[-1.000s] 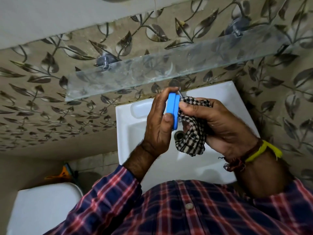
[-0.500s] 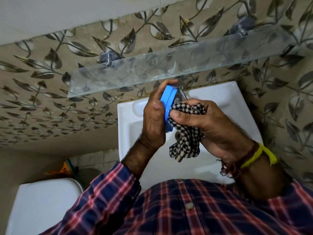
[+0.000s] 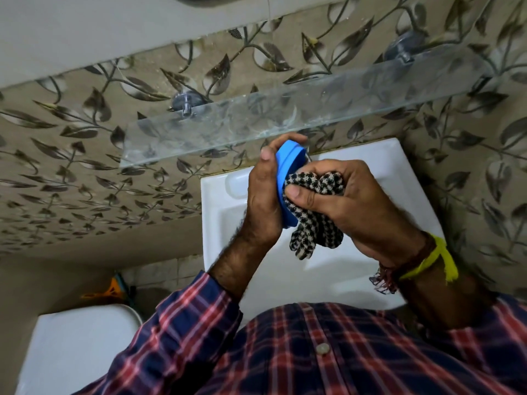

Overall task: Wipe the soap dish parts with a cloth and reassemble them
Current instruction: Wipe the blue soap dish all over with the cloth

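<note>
Soap dish (image 3: 286,166) now tilted; cloth (image 3: 310,206) bunched tighter against it.

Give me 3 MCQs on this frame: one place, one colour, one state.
1. Where are the hands working?
A. over the white sink
B. over the toilet
C. above the glass shelf

2. Colour of the soap dish part?
A. red
B. blue
C. green

3. What does the right hand grip?
A. nothing
B. a sponge
C. the checked cloth

A: both hands sit over the white sink.
B: the soap dish part in the left hand is blue.
C: the right hand presses the checked cloth against it.
</note>
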A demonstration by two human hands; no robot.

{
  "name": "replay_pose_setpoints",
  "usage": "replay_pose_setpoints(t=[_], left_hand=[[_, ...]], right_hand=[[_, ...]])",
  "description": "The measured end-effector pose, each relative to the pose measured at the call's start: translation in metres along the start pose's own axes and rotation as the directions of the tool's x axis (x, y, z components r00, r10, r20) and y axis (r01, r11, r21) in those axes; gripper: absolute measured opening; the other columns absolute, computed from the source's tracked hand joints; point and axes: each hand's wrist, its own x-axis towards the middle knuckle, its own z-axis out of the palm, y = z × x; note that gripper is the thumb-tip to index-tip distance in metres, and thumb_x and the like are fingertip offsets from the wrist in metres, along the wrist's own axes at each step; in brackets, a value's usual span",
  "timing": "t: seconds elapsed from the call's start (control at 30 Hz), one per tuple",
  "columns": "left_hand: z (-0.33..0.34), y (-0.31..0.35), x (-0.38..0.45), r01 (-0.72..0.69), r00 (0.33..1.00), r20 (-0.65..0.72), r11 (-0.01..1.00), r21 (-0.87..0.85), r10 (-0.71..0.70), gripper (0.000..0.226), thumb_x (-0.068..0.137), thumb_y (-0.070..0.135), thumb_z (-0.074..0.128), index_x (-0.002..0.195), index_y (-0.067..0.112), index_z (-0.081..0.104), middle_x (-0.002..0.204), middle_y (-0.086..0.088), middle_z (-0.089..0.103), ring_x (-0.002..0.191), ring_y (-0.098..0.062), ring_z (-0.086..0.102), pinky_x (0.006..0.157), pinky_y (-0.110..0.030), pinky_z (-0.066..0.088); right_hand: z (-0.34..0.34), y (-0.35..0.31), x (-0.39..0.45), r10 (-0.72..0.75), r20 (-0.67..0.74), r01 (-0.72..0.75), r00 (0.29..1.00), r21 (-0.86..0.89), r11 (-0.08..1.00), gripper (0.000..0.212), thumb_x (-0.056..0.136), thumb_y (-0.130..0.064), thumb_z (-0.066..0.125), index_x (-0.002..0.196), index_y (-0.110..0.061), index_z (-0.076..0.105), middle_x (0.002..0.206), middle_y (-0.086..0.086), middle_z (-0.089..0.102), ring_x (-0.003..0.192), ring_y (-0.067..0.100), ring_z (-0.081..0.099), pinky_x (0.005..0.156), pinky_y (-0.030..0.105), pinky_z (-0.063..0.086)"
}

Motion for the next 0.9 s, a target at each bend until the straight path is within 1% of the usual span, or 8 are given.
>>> replay_pose_setpoints(t=[0.2,0.33,0.43,0.5,0.6,0.67,0.77,0.9], left_hand=[[0.010,0.005,0.000,0.092,0.994,-0.060,0.994,-0.064,-0.096,0.056,0.101,0.048,0.033,0.117,0.001,0.059,0.082,-0.009,0.062,0.077,-0.026,0.057,0.071,-0.036,0.051],[0.015,0.012,0.004,0.128,0.985,-0.105,0.990,-0.065,-0.135,0.058,0.102,0.046,0.027,0.114,0.002,0.062,0.077,-0.004,0.062,0.070,-0.021,0.058,0.064,-0.030,0.052],[0.020,0.015,0.002,0.164,0.985,-0.038,0.983,-0.081,-0.168,0.056,0.104,0.047,0.025,0.115,0.005,0.060,0.081,-0.006,0.065,0.076,-0.023,0.063,0.069,-0.033,0.056],[0.020,0.016,0.001,0.192,0.980,-0.027,0.974,-0.119,-0.197,0.056,0.103,0.047,0.025,0.113,0.005,0.060,0.079,-0.006,0.065,0.074,-0.022,0.065,0.067,-0.031,0.057],[0.015,0.021,0.007,0.198,0.974,-0.092,0.975,-0.101,-0.207,0.057,0.098,0.055,0.030,0.106,0.012,0.067,0.072,-0.006,0.060,0.064,-0.021,0.057,0.059,-0.029,0.048],[0.013,0.024,0.010,0.166,0.982,-0.089,0.986,-0.023,-0.167,0.056,0.099,0.056,0.031,0.101,0.018,0.071,0.071,-0.004,0.061,0.063,-0.021,0.057,0.060,-0.031,0.047],[0.016,0.023,0.007,0.167,0.983,-0.076,0.986,-0.016,-0.168,0.054,0.100,0.054,0.031,0.100,0.017,0.071,0.072,-0.003,0.060,0.064,-0.021,0.054,0.060,-0.031,0.045],[0.015,0.032,0.011,0.239,0.953,-0.161,0.963,-0.125,-0.257,0.055,0.103,0.053,0.034,0.095,0.014,0.072,0.067,-0.006,0.063,0.056,-0.019,0.059,0.052,-0.024,0.048]], right_hand=[[-0.008,0.002,-0.002,-0.043,0.015,0.045,0.999,-0.168,0.985,0.006,0.085,-0.004,0.073,0.091,-0.004,0.073,0.082,0.007,0.074,0.077,0.020,0.073,0.067,0.031,0.059],[-0.003,0.001,-0.006,-0.042,-0.016,0.037,0.999,-0.245,0.969,0.003,0.084,-0.003,0.074,0.086,-0.003,0.073,0.080,0.013,0.073,0.074,0.031,0.072,0.068,0.051,0.061],[-0.006,-0.004,-0.001,-0.100,-0.061,0.079,0.993,-0.286,0.955,0.003,0.084,-0.010,0.075,0.086,-0.009,0.074,0.078,0.014,0.073,0.071,0.032,0.072,0.060,0.057,0.059],[-0.006,-0.006,0.000,-0.120,-0.055,0.098,0.991,-0.295,0.951,0.004,0.083,-0.011,0.076,0.086,-0.009,0.074,0.077,0.013,0.073,0.069,0.029,0.072,0.059,0.052,0.061],[-0.002,0.002,-0.009,-0.059,0.052,0.073,0.997,-0.332,0.940,0.004,0.084,-0.003,0.075,0.082,-0.002,0.073,0.067,0.002,0.070,0.059,0.010,0.067,0.055,0.022,0.055],[-0.003,0.008,-0.011,0.000,0.073,0.023,0.997,-0.315,0.949,0.004,0.085,-0.003,0.074,0.081,-0.002,0.073,0.062,-0.004,0.068,0.053,0.002,0.062,0.050,0.013,0.047],[-0.006,0.006,-0.008,-0.032,0.056,0.047,0.998,-0.306,0.951,0.005,0.084,-0.005,0.075,0.082,-0.009,0.074,0.067,-0.003,0.071,0.061,0.010,0.069,0.055,0.021,0.054],[-0.001,0.013,-0.016,-0.045,0.049,0.063,0.998,-0.470,0.880,0.007,0.082,-0.015,0.079,0.083,-0.010,0.075,0.071,-0.001,0.072,0.064,0.010,0.067,0.059,0.026,0.054]])
